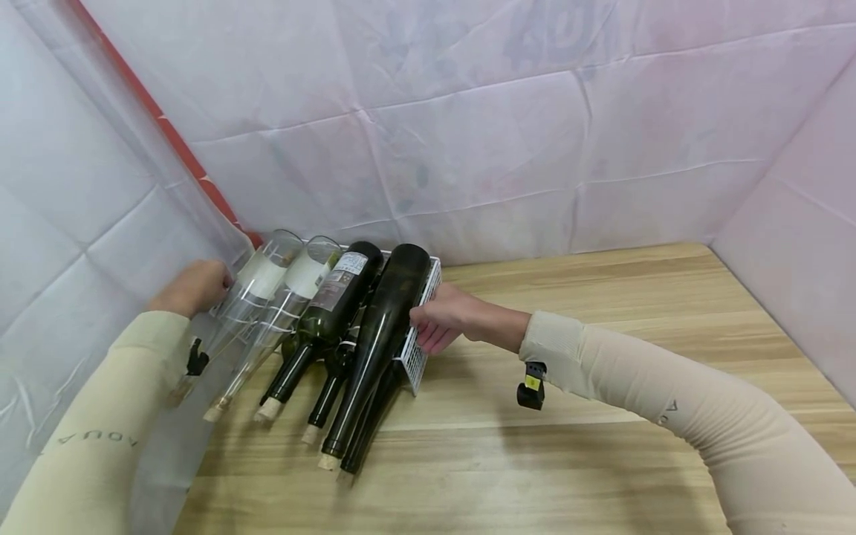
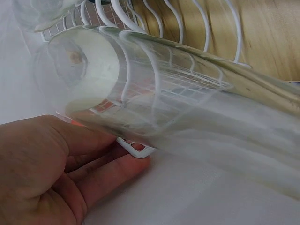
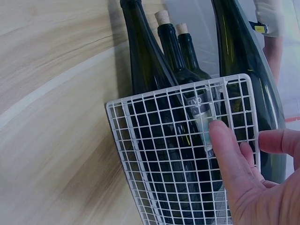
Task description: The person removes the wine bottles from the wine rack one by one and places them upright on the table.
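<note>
A white wire bottle rack (image 3: 183, 94) holds two layers of corked bottles lying with their necks toward me. On its top layer lie clear glass bottles (image 1: 306, 276) at the left, a labelled dark green bottle (image 1: 337, 286), and a tall dark bottle (image 1: 394, 297) at the right. More dark bottles (image 3: 176, 51) lie underneath. My left hand (image 1: 194, 288) pinches a wire corner of the rack at its left side, below a clear bottle (image 2: 140, 84). At the opposite end, my right hand (image 1: 446, 318) grips the rack's mesh side panel, thumb against the mesh and index finger past its edge.
The rack stands on a wood-grain table (image 1: 602, 446), in the back left corner. White sheeting (image 1: 468, 134) hangs close behind and beside it, with a red strip (image 1: 160, 119) along the left. A small black camera (image 1: 531, 386) hangs under my right cuff.
</note>
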{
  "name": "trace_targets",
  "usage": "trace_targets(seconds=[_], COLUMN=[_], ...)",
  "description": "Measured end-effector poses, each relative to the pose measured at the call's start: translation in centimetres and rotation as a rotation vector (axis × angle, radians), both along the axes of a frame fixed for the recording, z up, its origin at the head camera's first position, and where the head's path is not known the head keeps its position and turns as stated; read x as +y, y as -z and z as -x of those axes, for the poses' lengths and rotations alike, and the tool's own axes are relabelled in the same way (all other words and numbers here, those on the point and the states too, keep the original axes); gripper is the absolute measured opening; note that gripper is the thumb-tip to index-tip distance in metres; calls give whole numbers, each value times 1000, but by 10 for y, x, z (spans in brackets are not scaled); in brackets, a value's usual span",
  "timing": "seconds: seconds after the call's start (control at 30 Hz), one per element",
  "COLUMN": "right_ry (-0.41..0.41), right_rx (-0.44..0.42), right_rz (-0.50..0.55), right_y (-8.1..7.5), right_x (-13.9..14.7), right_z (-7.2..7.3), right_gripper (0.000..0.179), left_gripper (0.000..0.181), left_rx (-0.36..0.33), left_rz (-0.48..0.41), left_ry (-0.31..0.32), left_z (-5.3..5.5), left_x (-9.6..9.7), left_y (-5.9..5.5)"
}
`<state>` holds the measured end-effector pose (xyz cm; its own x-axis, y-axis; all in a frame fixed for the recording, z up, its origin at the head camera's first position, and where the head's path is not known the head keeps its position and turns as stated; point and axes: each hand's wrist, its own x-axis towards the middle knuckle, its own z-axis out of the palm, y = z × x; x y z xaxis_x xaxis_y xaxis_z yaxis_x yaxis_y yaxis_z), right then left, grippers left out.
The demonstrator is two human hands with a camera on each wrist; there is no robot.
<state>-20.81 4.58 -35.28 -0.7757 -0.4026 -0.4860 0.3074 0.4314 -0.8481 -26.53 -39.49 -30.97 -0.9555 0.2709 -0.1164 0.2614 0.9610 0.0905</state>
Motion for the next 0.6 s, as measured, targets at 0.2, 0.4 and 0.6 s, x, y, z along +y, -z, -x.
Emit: trace_targets(seconds=[0.2, 0.4, 0.6], right_ry=[-14, -14, -32], right_rx=[-2, -15, -11], right_rz=[10, 4, -7], right_y=[-3, 0, 1], right_x=[-2, 1, 8], right_z=[2, 3, 2], right_gripper=[24, 24, 26], left_gripper=[32, 27, 29], left_rx=[-23, -56, -70], left_rz=[6, 30, 28], left_ry=[-34, -37, -12], left_z=[1, -2, -6], left_x=[-3, -2, 3], left_y=[-1, -2, -5])
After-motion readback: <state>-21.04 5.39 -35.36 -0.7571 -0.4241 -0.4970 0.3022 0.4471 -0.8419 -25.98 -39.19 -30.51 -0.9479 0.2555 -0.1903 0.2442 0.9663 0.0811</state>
